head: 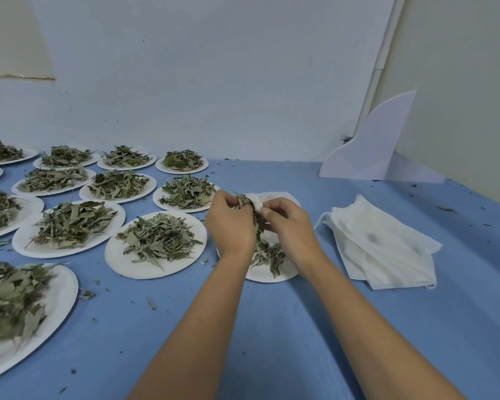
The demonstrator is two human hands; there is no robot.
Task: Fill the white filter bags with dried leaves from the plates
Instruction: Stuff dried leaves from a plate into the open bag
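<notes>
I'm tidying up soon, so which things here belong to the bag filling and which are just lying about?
Job: left hand, right hand, filter bag they hold, dried leaves, plate beneath, other leaf plates, spare bag stack.
Lying about: white card stand, leaf crumbs on table.

**HAND AND ARM POSITION**

Both forearms are bare. They extend from the near edge of the table [272, 327] and converge toward its middle. The left hand [228, 223] is raised off the surface with its back toward the camera. Its fingers are curled and pinch a bunch of dried leaves [244, 201]. The right hand [289, 223] is level with the left and just beside it. Its thumb and curled fingertips grip the gathered white filter bag [257, 201]. The fingertips of the two hands nearly meet.
</notes>
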